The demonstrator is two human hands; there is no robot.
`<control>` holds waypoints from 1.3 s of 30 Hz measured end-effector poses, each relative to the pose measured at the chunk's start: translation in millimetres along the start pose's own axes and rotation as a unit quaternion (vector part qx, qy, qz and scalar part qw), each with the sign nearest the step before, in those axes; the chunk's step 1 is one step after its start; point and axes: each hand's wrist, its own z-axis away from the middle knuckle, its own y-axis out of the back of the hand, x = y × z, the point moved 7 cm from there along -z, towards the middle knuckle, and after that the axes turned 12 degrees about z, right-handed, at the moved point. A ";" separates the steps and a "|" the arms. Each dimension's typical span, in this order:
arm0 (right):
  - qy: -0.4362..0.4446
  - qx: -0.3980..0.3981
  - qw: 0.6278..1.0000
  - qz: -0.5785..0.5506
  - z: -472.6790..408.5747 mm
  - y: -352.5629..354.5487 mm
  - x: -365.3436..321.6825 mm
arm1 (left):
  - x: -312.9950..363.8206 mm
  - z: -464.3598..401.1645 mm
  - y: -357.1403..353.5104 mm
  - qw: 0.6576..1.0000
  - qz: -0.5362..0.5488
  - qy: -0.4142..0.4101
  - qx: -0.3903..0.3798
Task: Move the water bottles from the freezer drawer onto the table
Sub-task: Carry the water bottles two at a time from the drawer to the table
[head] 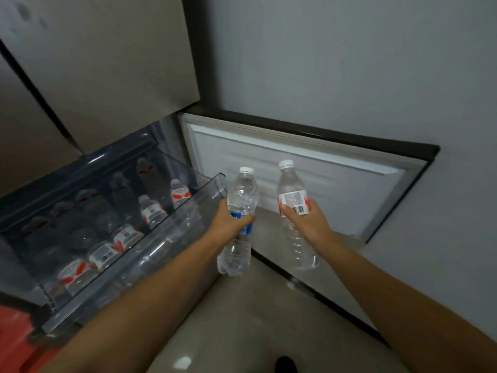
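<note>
Head view: both hands loaded, one bottle each, out in front of the open freezer.

Left hand [231, 219] has fingers and thumb wrapped round the label band of the blue bottle [240, 219]. Right hand [305, 220] wraps the red bottle [293, 211] at its label, thumb across the front. Both bottles near upright, caps up and tilted slightly away, long axis running up from the palm, bases hanging below the fists over the floor [242, 319]. Roughly level, apart, not touching.

Blue bottle sits just beside the drawer's right front corner, outside it. Drawer [161, 238] is pulled out to the left and holds more bottles [152, 211], a red-labelled row lying tilted, caps pointing back. Left hand is the nearer one to them.

Freezer door [309, 184] hangs open behind both bottles, close to the caps.

Table not in frame, so can't tell which way the carry goes. My read: pickup done for this pair, next is turn and carry, then set down base first. Grips are mid-body, so bases are free for that. Watch the left bottle against the drawer corner when turning. Several trips left, judging by drawer contents.
</note>
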 end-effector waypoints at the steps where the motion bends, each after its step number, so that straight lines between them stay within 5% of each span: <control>1: -0.008 0.013 1.000 -0.002 6.3 4.0 9.6 | -1.8 0.9 -8.0 1.000 0.000 -0.010 -0.007; 9: -0.113 0.182 0.977 0.020 98.9 84.8 108.6 | -38.0 31.3 -133.9 0.977 -0.062 -0.014 -0.201; 15: -0.205 0.305 0.930 -0.005 204.2 171.9 187.8 | -57.4 98.5 -262.9 0.928 -0.114 -0.028 -0.353; 33: -0.343 0.531 0.769 -0.095 498.9 383.7 379.3 | -106.7 374.1 -603.5 0.743 -0.218 -0.089 -0.627; 39: -0.370 0.611 0.684 -0.146 600.2 408.4 430.1 | -135.5 487.5 -689.9 0.635 -0.245 -0.109 -0.725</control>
